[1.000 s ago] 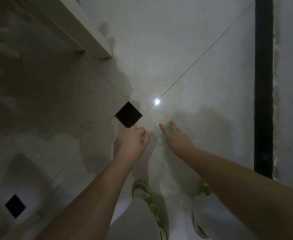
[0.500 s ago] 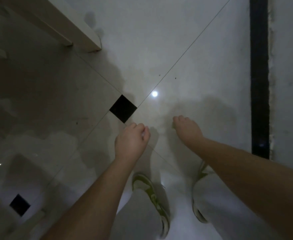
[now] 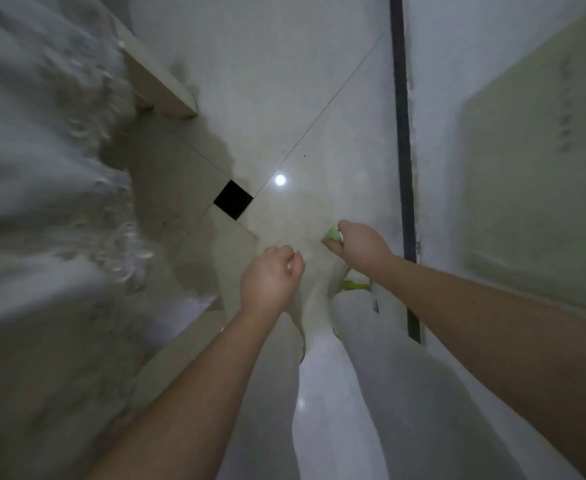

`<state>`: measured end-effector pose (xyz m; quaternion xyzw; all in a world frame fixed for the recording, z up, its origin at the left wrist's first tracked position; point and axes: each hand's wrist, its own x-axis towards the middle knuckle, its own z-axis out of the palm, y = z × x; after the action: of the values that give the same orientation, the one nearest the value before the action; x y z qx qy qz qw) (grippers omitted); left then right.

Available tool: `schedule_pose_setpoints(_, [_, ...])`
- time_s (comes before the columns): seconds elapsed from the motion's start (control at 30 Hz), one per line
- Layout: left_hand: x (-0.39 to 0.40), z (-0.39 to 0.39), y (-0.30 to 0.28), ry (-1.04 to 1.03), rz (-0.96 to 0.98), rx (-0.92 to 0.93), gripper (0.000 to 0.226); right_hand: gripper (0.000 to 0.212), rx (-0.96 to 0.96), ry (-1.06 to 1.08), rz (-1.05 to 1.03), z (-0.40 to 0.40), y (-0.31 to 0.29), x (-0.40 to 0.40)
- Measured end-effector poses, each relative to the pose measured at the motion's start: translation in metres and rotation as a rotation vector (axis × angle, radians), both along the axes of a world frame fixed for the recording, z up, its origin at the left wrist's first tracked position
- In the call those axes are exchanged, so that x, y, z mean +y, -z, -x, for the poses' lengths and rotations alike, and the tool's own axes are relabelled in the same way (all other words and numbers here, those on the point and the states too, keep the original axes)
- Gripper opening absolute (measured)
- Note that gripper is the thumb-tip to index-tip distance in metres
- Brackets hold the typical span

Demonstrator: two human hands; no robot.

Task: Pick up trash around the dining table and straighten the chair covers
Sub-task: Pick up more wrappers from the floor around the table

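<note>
**Green scrap in your right hand, left hand clenched over the floor**

You were looking straight down at the tiled floor (image 3: 319,81), with both bare arms reaching out ahead of you. Your right hand (image 3: 361,244) was curled round a small green scrap (image 3: 333,233), which poked out on the left side of your fingers, above the floor and just right of the middle of the view. The scrap was blurred, so you could not tell what kind of trash it was.

Your left hand (image 3: 269,278) hung near the right one, a little nearer to you, with its fingers curled into a loose fist. Nothing showed in it.

To your left, a pale, rumpled chair cover (image 3: 42,168) filled that side of the view, blurred. Beyond it, a light wooden leg (image 3: 160,88) ran to the floor at the far left. A small black tile (image 3: 233,204) sat at the meeting of the floor lines, just beyond your left hand, with a bright spot of reflected light (image 3: 280,179) to its right. A black strip (image 3: 402,133) ran along the floor on the right, next to a pale wall (image 3: 475,64).

Below your hands, your light trousers (image 3: 371,358) and a bit of a green-trimmed shoe (image 3: 352,285) were in view.
</note>
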<state>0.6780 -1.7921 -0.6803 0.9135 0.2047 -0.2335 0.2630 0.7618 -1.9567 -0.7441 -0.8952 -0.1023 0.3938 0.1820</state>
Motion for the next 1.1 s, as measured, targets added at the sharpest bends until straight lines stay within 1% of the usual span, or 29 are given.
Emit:
schedule_pose_setpoints(0.07, [-0.003,0.010,-0.038,0.008,0.013,0.003,0.032,0.024,0.064,0.054,-0.042,0.003,-0.042,0.000])
schedule_pose_setpoints(0.1, [-0.004,0.014,-0.058,-0.008,0.029,-0.003,0.032,0.017,0.095,0.118,-0.067,0.005,-0.063,0.000])
schedule_pose_setpoints(0.17, [-0.004,0.020,-0.093,-0.063,0.072,0.000,0.031,0.007,0.188,0.320,-0.127,0.006,-0.104,0.002])
schedule_pose_setpoints(0.23, [-0.002,0.028,-0.126,-0.069,0.080,0.004,0.030,0.011,0.244,0.510,-0.200,0.008,-0.145,0.003])
schedule_pose_setpoints(0.27, [0.000,0.030,-0.141,-0.054,0.070,-0.002,0.030,0.013,0.232,0.544,-0.222,0.005,-0.164,0.003])
schedule_pose_setpoints(0.4, [0.010,0.042,-0.202,0.051,0.134,-0.066,0.031,0.018,0.124,0.405,-0.246,0.004,-0.251,0.009])
schedule_pose_setpoints(0.5, [0.024,0.050,-0.253,0.192,0.156,-0.123,0.032,0.038,0.067,0.371,-0.254,0.010,-0.311,0.019])
schedule_pose_setpoints(0.57, [0.038,0.056,-0.283,0.339,0.110,-0.219,0.032,0.048,0.042,0.413,-0.241,0.018,-0.345,0.025])
schedule_pose_setpoints(0.63, [0.056,0.065,-0.308,0.464,0.059,-0.331,0.033,0.050,0.051,0.484,-0.280,0.029,-0.376,0.034])
schedule_pose_setpoints(0.73, [0.081,0.077,-0.337,0.505,-0.016,-0.499,0.036,0.050,0.085,0.669,-0.328,0.043,-0.406,0.046])
schedule_pose_setpoints(0.83, [0.104,0.086,-0.364,0.491,-0.106,-0.608,0.035,0.044,0.044,0.678,-0.324,0.051,-0.424,0.054])
schedule_pose_setpoints(0.87, [0.111,0.089,-0.371,0.465,-0.124,-0.633,0.034,0.043,0.054,0.669,-0.354,0.051,-0.430,0.058])
schedule_pose_setpoints(0.93, [0.125,0.097,-0.383,0.301,-0.068,-0.655,0.038,0.044,0.160,0.686,-0.482,0.051,-0.445,0.068])
schedule_pose_setpoints(0.97, [0.130,0.101,-0.389,0.171,0.027,-0.631,0.041,0.046,0.239,0.715,-0.567,0.051,-0.454,0.074])
schedule_pose_setpoints(1.0, [0.135,0.105,-0.395,0.002,0.171,-0.597,0.043,0.048,0.319,0.747,-0.654,0.051,-0.462,0.081])
schedule_pose_setpoints(1.1, [0.146,0.112,-0.414,-0.541,0.650,-0.529,0.040,0.047,0.583,0.877,-0.863,0.045,-0.484,0.102])
